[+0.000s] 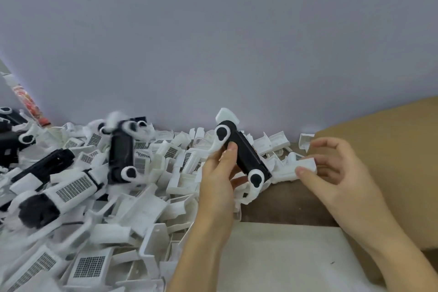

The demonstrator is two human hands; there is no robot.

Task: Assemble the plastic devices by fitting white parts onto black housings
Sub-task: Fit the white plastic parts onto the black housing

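My left hand (219, 178) grips a black housing (246, 156) with white end pieces, holding it tilted above the table; the thumb lies on its near side. My right hand (331, 173) pinches a white plastic part (301, 166) just to the right of the housing's lower end, thumb and fingers closed round it. The two pieces are close but apart. Another black housing with white ends (120, 154) shows blurred over the pile on the left.
A large heap of loose white parts (132, 208) and several assembled black-and-white devices (47, 194) fills the left half. A brown cardboard box (391, 161) stands at the right. A white sheet (284, 256) lies near me. A pale wall rises behind.
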